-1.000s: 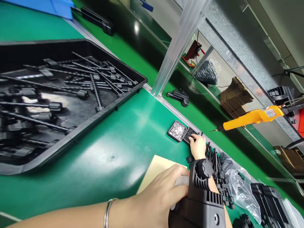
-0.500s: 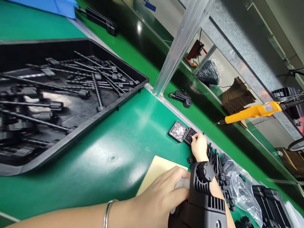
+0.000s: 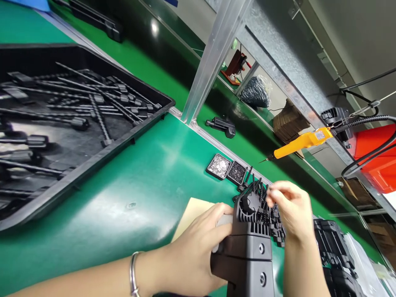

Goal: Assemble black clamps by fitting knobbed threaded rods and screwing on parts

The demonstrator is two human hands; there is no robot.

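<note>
My left hand [image 3: 198, 243] is wrapped around a black plastic housing [image 3: 252, 264] with vent slots, screw holes and a round opening at its top. To the right of that opening, my right hand [image 3: 293, 210] is raised with thumb and fingertips pinched; whatever lies between them is too small to make out. Beyond the housing are a small tray of silvery parts [image 3: 213, 175] and a small tray of tiny black parts [image 3: 232, 180], side by side. Several black ribbed shafts [image 3: 276, 227] lie between the housing and my right hand. A pale yellow sheet [image 3: 187, 214] is partly under my left hand.
A yellow electric screwdriver [image 3: 297, 144] hangs at the right, tip pointing left. The large black tray [image 3: 131, 138] of rods fills the left. An aluminium post [image 3: 207, 62] rises behind the table edge, with a black tool body [image 3: 222, 125] beyond. Black cases [image 3: 332, 243] sit at right.
My right hand has left the small tray of black parts and come back toward me, right of the housing, fingers still pinched. The housing stays in my left hand. The view has shifted right.
</note>
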